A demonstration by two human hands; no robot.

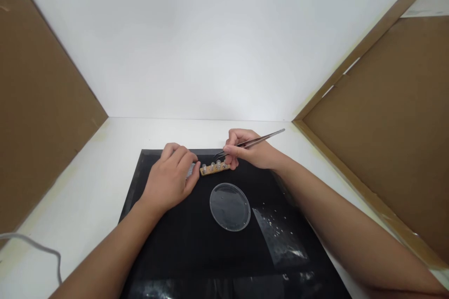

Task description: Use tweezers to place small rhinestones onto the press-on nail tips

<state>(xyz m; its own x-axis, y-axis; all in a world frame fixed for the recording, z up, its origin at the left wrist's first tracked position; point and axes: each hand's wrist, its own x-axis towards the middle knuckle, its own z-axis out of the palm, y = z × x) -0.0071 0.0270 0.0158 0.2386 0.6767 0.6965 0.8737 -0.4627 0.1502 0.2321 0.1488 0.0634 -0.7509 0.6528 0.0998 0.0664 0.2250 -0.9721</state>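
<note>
In my right hand [250,147] is a pair of metal tweezers [259,140], gripped between thumb and fingers. Their curved tips point left, just above a small tan strip [214,168] that carries several clear, rounded pieces. The lower fingers of that hand are at the strip's right end. My left hand [171,173] is curled at the strip's left end, fingers closed around a pale, translucent item [190,170] that they mostly cover. Whether the left hand also touches the strip, I cannot tell.
A round clear dish or lid [230,208] lies nearer me on the black mat [182,243]. To its right is a clear plastic sheet or bag [280,238] with several tiny pale bits. Brown panels [386,126] stand at both sides. A grey cable [38,245] runs at lower left.
</note>
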